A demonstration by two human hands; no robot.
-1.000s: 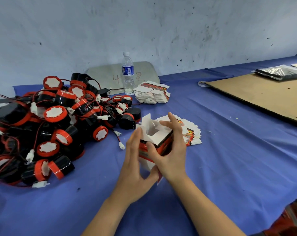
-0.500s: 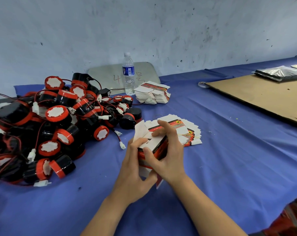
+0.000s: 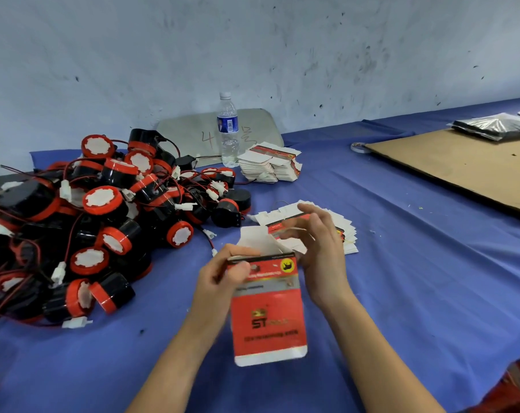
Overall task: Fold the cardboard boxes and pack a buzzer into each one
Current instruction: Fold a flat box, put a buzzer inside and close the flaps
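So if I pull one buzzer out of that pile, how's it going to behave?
It'll likely drag neighbours, since the wires tangle through the buzzers. A round one lying on its side may roll on the blue cloth. The shells look hard plastic, so probably stiff.

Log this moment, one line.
step: box folding | left hand: grips box | right hand: at flap, grip unclear | buzzers: piled left

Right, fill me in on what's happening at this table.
A person is folding a red cardboard box: the left hand grips its top corner while the right hand reaches over the white flaps at its open end. A pile of buzzers lies to the left, flat boxes just behind.
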